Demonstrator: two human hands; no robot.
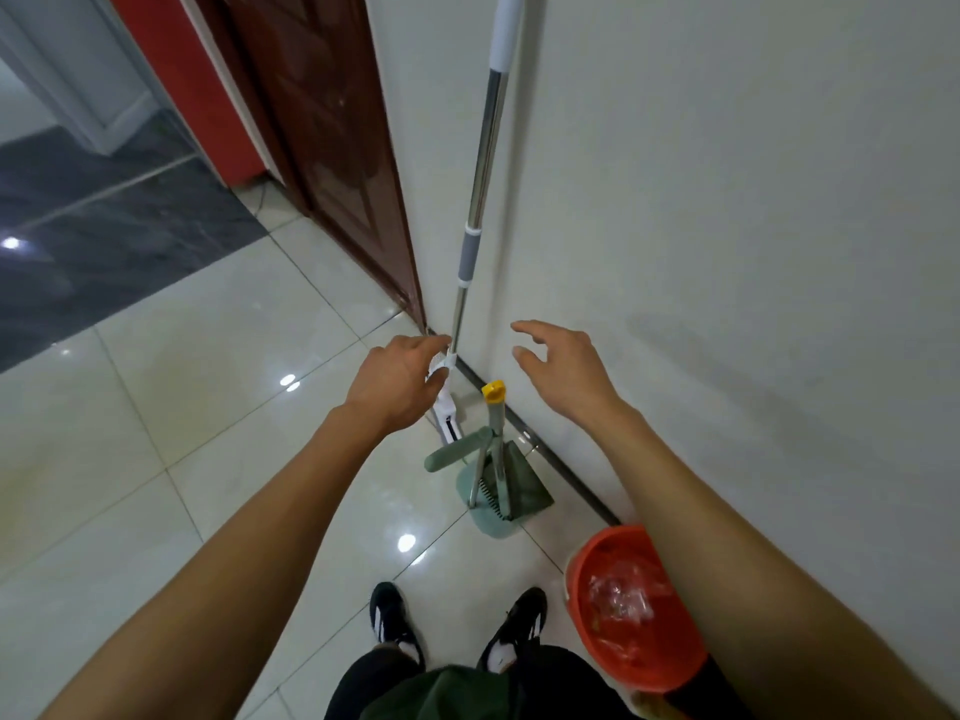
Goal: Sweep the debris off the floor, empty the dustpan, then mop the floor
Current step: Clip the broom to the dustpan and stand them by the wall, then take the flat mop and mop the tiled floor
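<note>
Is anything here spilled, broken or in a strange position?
Nothing stands out. The steel-handled white mop leans on the white wall, the green dustpan-and-broom set stands upright beside it, and the orange plastic bin holds its rubbish. No spill shows on the pale floor tiles.

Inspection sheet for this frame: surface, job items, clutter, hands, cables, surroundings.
Surface: glossy pale floor tiles with light reflections; no debris visible.
Job's things: mop with a steel pole, leaning against the white wall; green broom and dustpan set with a yellow handle tip, standing at the wall base; orange bin with a clear liner and some scraps inside.
Clutter: nothing seen.
Hands: left hand at the mop's lower white fitting, apparently touching it; right hand open, holding nothing, near the wall.
Cables: nothing seen.
Surroundings: dark brown door, red panel, dark tiled area beyond; the person's black shoes below.
</note>
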